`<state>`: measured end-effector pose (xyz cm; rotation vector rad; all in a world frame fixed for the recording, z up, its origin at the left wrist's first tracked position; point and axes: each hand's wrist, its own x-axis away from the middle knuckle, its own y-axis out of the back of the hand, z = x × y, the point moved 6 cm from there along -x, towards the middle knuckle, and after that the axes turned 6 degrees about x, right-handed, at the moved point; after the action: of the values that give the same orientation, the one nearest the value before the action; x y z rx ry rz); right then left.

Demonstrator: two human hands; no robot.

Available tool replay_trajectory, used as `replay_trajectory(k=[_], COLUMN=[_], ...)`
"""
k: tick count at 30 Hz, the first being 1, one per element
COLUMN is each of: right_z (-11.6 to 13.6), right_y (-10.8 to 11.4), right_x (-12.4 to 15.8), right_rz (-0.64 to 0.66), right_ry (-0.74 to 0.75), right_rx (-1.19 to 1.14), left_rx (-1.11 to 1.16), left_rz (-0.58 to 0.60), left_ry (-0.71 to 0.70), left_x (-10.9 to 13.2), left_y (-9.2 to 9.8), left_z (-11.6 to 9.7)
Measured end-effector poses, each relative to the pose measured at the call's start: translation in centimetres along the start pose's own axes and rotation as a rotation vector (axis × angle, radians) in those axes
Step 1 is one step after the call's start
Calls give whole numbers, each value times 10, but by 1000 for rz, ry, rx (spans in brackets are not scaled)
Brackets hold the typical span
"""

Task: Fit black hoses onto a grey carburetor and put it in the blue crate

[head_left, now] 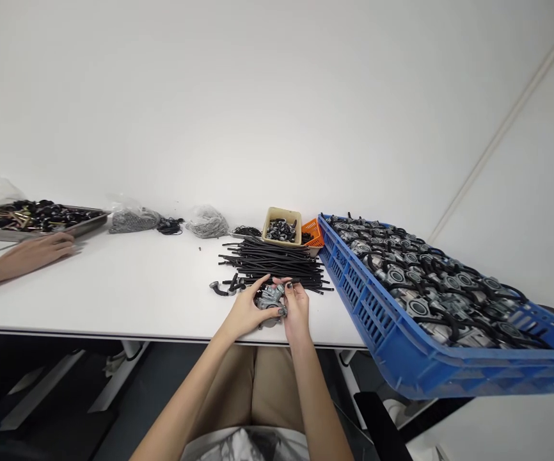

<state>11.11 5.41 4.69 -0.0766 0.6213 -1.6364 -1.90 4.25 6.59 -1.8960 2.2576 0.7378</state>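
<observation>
A grey cast-metal carburetor (270,296) is held low over the near edge of the table. My left hand (247,312) is closed around its left side, thumb across the front. On the right side, my right hand (297,308) has its fingers pinched against the carburetor; any small part between those fingertips is hidden. Just beyond both hands lies a pile of black rubber hoses (272,259). A few short black hoses with round metal ends (219,289) lie to the left of my left hand.
A blue crate (354,291) full of carburetors stands on the right. Behind the hoses are a cream bin (281,211) of small parts and an orange basket (312,232). Plastic bags (207,222) line the wall. At left, another person's hand (41,255) rests near a metal tray (87,222).
</observation>
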Motion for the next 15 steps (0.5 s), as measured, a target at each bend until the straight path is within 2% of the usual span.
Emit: replay_trajectory(k=[7,15], right_z=[10,6], right_y=[-1,-3], right_x=[1,11], right_rz=[85,154], right_ry=[105,42], right_rx=[217,70], left_rx=[121,134], left_rz=[75,95], left_ry=[-24,-17], left_x=[3,5], left_y=[-4,-7], left_z=[0,-4])
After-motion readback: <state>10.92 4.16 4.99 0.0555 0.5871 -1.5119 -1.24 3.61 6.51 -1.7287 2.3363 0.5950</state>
